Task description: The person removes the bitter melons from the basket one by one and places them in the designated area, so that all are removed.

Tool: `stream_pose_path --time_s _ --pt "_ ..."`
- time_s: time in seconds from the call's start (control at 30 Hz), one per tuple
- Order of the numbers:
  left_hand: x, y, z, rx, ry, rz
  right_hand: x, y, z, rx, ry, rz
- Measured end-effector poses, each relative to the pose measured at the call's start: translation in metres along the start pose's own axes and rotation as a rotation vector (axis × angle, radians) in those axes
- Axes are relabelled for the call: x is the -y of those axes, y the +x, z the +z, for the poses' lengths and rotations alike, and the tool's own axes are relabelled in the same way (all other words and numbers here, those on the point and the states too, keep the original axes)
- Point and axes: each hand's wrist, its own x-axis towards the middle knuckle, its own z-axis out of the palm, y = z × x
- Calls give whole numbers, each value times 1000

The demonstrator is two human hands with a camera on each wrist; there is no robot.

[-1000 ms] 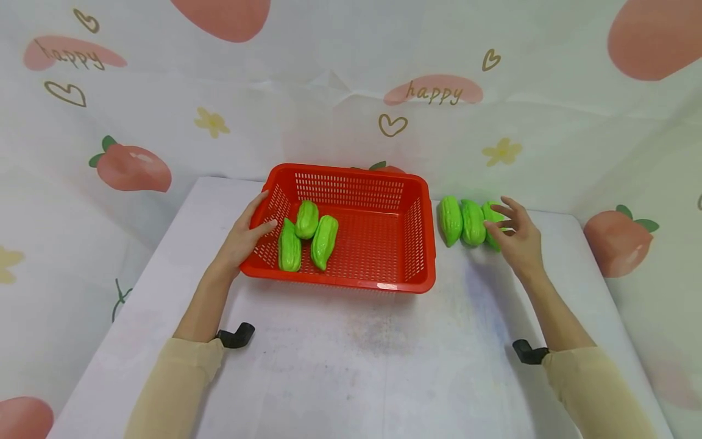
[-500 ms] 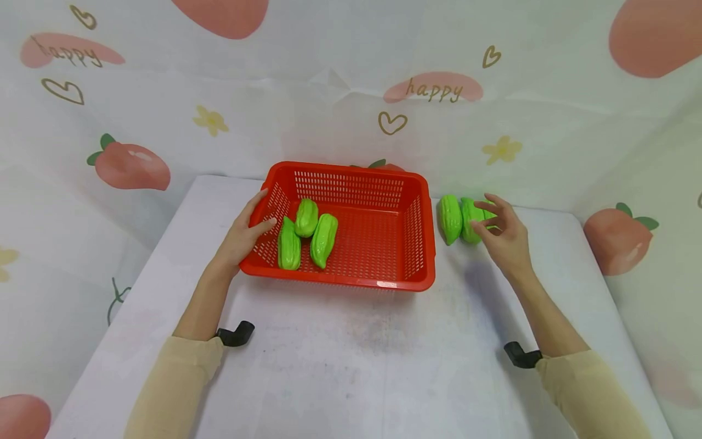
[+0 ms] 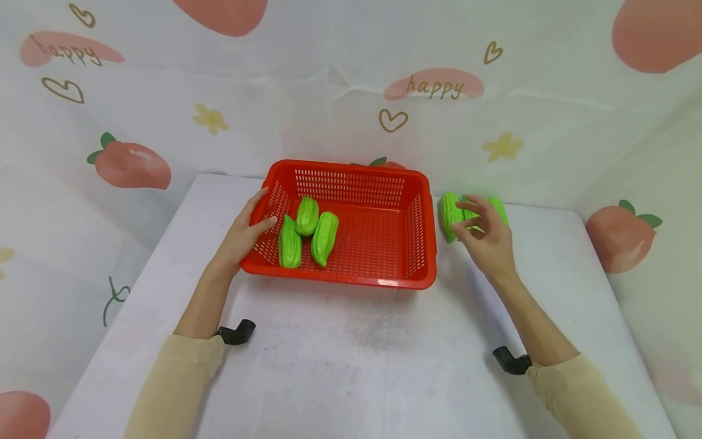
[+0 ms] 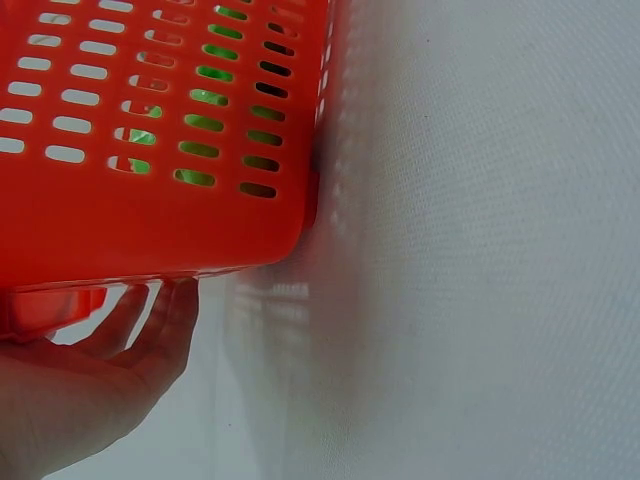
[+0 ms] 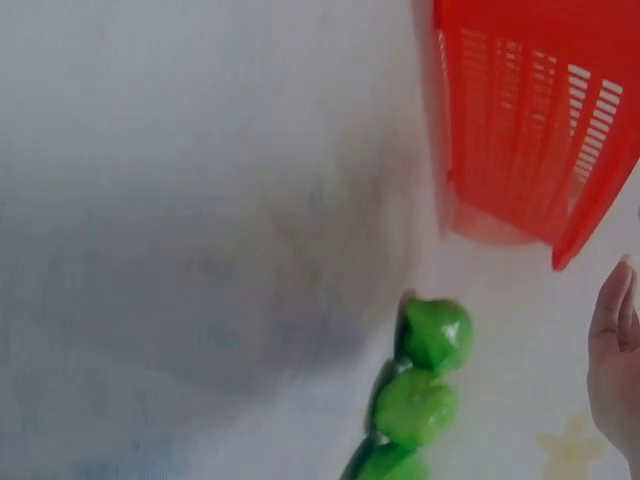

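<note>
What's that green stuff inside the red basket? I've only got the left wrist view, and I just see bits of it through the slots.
Observer: Three ridged green things lie in the red basket; the head view shows them whole.
Visitor: Are there any outside it? I see only bare table there.
Observer: Yes, a row of three green things lies on the table, on the person's right of the basket.
Visitor: And the person's other hand, is it carrying one?
Observer: No, the right hand hovers near that row, holding nothing.
</note>
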Motion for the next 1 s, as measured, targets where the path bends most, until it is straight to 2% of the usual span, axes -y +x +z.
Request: stream_pose_path --time_s 0.23,0.57,0.8,1.0 --pt "1 2 -1 -5 -1 -6 7 -2 11 35 27 -21" --pt "1 1 0 -4 1 4 24 -6 28 97 -18 -38" --pt "-1 0 0 -8 12 3 33 -8 44 113 -59 -59" --pt "-1 0 1 -10 21 -6 39 -6 54 143 -60 -26"
